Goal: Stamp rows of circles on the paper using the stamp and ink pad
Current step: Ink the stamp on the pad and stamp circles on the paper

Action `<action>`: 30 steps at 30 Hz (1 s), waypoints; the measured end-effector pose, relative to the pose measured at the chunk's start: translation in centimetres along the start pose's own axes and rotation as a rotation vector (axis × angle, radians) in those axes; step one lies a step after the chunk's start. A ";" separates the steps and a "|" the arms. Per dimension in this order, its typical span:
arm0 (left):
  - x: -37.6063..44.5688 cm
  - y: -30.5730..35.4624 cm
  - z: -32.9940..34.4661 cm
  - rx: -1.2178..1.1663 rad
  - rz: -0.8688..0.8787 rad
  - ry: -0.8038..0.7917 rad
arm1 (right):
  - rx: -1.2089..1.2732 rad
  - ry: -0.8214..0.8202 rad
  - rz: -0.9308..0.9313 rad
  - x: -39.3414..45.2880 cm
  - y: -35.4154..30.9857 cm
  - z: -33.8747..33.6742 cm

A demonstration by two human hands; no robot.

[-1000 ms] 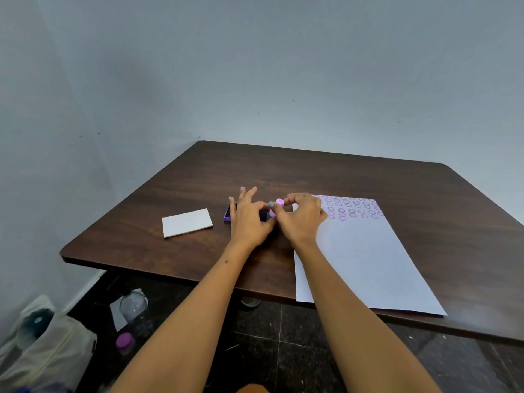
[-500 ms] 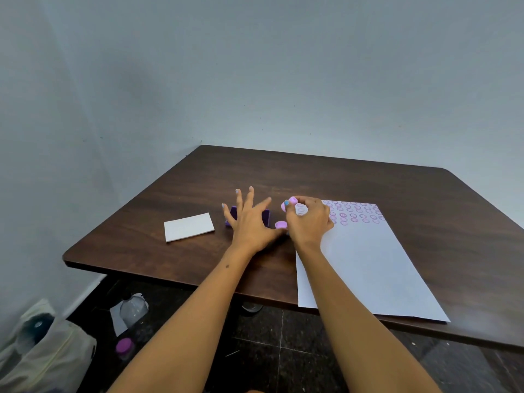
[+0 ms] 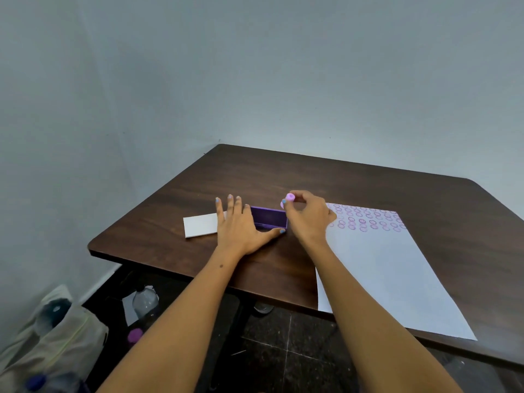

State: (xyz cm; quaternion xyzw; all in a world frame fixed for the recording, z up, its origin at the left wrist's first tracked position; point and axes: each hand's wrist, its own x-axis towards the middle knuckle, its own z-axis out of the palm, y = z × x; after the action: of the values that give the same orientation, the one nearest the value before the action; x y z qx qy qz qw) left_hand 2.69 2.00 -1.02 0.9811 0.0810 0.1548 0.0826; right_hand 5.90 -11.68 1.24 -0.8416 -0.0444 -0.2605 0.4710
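A purple ink pad (image 3: 268, 218) sits on the dark wooden table (image 3: 312, 177). My left hand (image 3: 241, 226) lies flat beside it, fingers spread, thumb against its front edge. My right hand (image 3: 307, 215) pinches a small pink round stamp (image 3: 288, 199) just above the pad's right end. To the right lies the white paper (image 3: 388, 268), its left part under my right hand. Three rows of purple circles (image 3: 368, 219) run along its far edge.
A white card (image 3: 200, 225) lies left of my left hand, partly under it. The paper's near edge overhangs the table's front edge. On the floor at the left are a bag (image 3: 54, 336) and a plastic bottle (image 3: 144, 302).
My left hand has slid left off the ink pad, uncovering it. My right hand has lifted the pink stamp a little. The camera has tilted.
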 end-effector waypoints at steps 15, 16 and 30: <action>0.2 0.0 0.4 -0.106 -0.010 -0.022 | -0.198 -0.262 -0.081 -0.3 -0.7 2.9; 0.2 0.0 0.4 -0.105 -0.014 -0.028 | -0.205 -0.260 -0.081 -0.3 -0.8 2.9; 0.1 -0.2 0.3 -0.098 -0.039 -0.068 | -0.278 -0.225 -0.066 -0.3 -1.5 3.2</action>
State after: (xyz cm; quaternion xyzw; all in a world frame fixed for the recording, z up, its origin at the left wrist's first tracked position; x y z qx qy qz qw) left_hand 2.85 2.13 -1.33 0.9788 0.0897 0.1237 0.1364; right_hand 6.38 -8.23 0.90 -0.9204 -0.0881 -0.1838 0.3335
